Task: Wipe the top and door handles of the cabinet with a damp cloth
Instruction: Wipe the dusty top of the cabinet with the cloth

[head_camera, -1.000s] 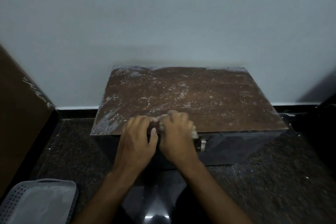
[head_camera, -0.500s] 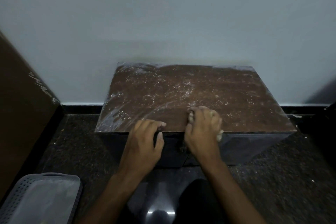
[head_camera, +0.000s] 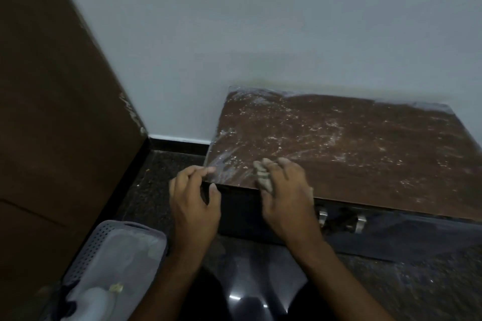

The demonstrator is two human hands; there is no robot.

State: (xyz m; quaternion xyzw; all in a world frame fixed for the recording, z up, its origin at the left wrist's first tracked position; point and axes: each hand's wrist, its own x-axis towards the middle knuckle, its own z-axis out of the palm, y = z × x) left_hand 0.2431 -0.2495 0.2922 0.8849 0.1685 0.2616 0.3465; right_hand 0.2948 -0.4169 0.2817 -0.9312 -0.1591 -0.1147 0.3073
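A low dark cabinet stands against the wall; its brown top [head_camera: 352, 143] is speckled with pale dust and wet streaks. My right hand [head_camera: 284, 193] presses a crumpled pale cloth [head_camera: 263, 177] onto the top's front edge near the left corner. My left hand [head_camera: 193, 195] grips the front left corner, fingers on top and thumb on the dark front face. Two metal door handles [head_camera: 341, 217] stick out of the front just right of my right hand.
A grey perforated basket [head_camera: 96, 255] holding a white bottle [head_camera: 88, 302] sits on the dark speckled floor [head_camera: 417, 286] at lower left. A brown panel [head_camera: 52, 112] rises on the left. The white wall [head_camera: 260, 21] backs the cabinet.
My right hand and the cloth slid left along the front edge. My left hand moved to the left corner. The view swung left, so the cabinet now sits at the right.
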